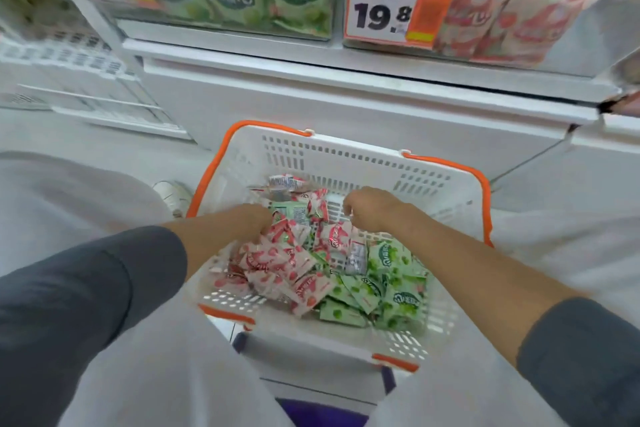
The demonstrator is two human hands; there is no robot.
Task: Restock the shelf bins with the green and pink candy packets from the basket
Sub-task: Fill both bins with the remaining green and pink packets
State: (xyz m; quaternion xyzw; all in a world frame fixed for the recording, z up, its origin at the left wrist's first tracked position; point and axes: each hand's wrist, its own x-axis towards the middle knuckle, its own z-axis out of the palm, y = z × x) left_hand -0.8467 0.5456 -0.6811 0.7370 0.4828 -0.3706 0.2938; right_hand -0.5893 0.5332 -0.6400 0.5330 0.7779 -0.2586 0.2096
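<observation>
As my left hand (pixel 258 220) grips pink packets (pixel 277 263), green packets (pixel 384 288) lie six o'clock of my right hand (pixel 369 210), grip unclear.

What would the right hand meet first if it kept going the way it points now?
Most likely the pink packets heaped in the basket: the right hand reaches forward and down, its curled fingers just over them. Whether they already touch is unclear.

In the white basket (pixel 346 156), the left hand (pixel 254 220) sits among pink packets (pixel 277 263) — the right hand (pixel 370 210) curls just above them.
</observation>
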